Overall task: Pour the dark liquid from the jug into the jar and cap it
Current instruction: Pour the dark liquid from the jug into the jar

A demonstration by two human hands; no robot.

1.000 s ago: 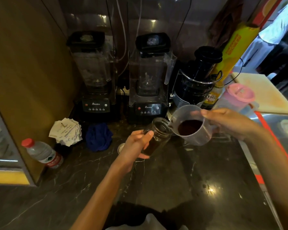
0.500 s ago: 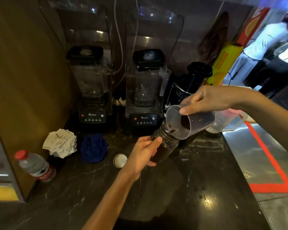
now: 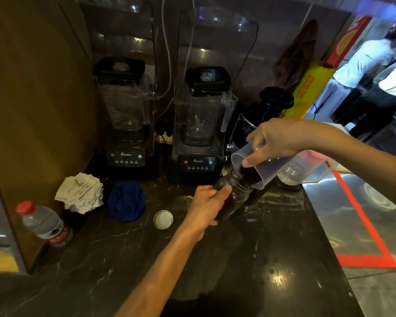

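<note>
On my feed the person's left hand (image 3: 206,207) and right hand (image 3: 274,140) are both bare. The left forearm (image 3: 160,271) is uncovered along all of its visible length, from the wrist down to the bottom edge of the picture, and the right forearm (image 3: 364,156) is likewise uncovered out to the right edge. Both arms look slim. The left thumbnail (image 3: 227,188) is cut short. I cannot tell whether the dark patch under the left arm is clothing or shadow.
</note>
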